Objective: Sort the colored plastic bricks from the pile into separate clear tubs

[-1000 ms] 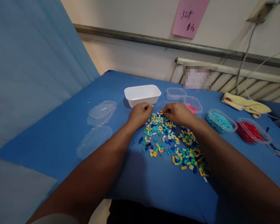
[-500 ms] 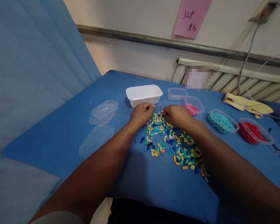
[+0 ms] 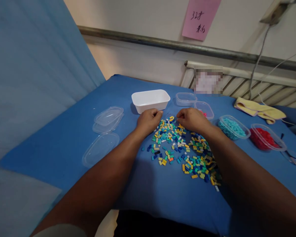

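Observation:
Small toy building bricks (image 3: 166,133) in yellow, blue, teal, green and white lie loosely spread on the blue cloth (image 3: 130,204). At the far left of the spread, my left hand (image 3: 148,121) rests with its fingers curled closed. It is just in front of the white tub (image 3: 151,108), and anything between its fingertips is hidden. My right hand (image 3: 193,119) reaches over the far right of the bricks, thumb and fingers drawn together. Whatever it may pinch is too small to make out. My right forearm covers part of the spread.
Clear lids (image 3: 101,149) lie on the left. To the right are a clear container (image 3: 186,103), a container (image 3: 211,116) with pink bricks, then teal bricks (image 3: 232,127) and red bricks (image 3: 262,138) in containers. Behind them lie a yellow cloth (image 3: 261,110) and a radiator (image 3: 233,85).
My right hand has shifted slightly right, away from my left hand, uncovering a few more bricks between them. My left hand stays nearly in place. The view has moved slightly.

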Available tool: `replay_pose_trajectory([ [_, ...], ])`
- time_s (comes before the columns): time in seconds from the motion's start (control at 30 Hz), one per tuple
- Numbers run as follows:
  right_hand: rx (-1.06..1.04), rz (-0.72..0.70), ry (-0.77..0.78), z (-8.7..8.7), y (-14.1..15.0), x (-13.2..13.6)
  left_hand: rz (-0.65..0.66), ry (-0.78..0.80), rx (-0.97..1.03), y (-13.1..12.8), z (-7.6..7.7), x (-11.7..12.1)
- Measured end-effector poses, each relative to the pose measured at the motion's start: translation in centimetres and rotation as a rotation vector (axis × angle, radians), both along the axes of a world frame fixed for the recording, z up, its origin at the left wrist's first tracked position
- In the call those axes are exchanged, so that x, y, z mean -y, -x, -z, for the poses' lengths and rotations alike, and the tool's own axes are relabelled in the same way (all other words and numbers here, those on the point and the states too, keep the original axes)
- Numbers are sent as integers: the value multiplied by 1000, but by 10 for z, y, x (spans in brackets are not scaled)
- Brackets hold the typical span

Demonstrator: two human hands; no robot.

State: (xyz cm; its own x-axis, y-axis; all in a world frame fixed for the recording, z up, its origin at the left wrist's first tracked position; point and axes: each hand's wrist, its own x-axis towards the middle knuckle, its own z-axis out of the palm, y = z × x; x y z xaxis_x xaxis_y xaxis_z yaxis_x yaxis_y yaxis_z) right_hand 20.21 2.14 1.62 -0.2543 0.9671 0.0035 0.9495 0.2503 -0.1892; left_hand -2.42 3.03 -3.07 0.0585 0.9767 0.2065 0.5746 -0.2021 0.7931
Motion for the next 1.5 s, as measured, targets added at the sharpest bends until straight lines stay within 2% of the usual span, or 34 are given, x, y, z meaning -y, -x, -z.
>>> replay_pose_trajectory([
  [0.33,73,32,29,7,13,-3,-2,8,-10,-1,0,0],
  [0.53,29,2,-12,0,4,11,-2,1,-19,0,-1,1],
  [0.6,5,8,-44,-5,-12,22,2,0,-22,0,0,1],
  [0.7,-48,57,-142,-8,-54,43,4,-7,-33,1,-1,2],
  [0.8,-87,169,-274,-7,-107,65,8,-19,-57,1,-1,2],
  [0.9,-88,326,-330,-2,-152,80,10,-33,-87,2,-1,2],
  [0.97,-89,398,-356,3,-171,85,16,-47,-108,2,-2,3],
  [1.07,-78,427,-369,10,-184,87,64,-105,-135,-1,-6,8],
  [1.17,-55,397,-381,15,-183,88,249,-271,-199,-9,-12,20],
  [1.27,-64,327,-513,19,-171,91,489,-413,-325,-18,-17,35],
  [1.37,-132,149,-656,25,-148,95,673,-458,-393,-24,-21,47],
  [1.43,-161,-16,-661,28,-130,97,715,-469,-360,-25,-23,50],
  [1.5,-188,-135,-634,30,-113,98,660,-476,-315,-23,-23,49],
])
